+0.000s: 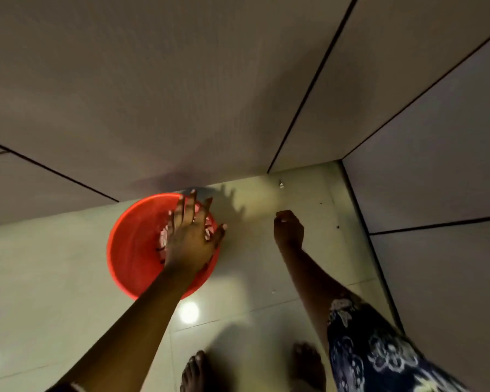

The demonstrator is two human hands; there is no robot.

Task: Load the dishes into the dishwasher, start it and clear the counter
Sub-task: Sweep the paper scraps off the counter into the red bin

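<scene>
Standing on the pale floor tiles [54, 264] against the tiled wall [181, 94], a red plastic bucket [133, 250] holds something pink and white, too blurred to name. The left hand [191, 236] hovers over it, fingers spread straight. The right hand [289, 230] is curled just beside it, whether round anything is unclear. Bare feet [194, 372] stand below.

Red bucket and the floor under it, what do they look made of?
Red bucket: likely plastic, judging by its uniform bright colour, thin rim and soft sheen. Floor: probably glazed ceramic or similar tile; grout lines show and a lamp reflects sharply in it.
</scene>
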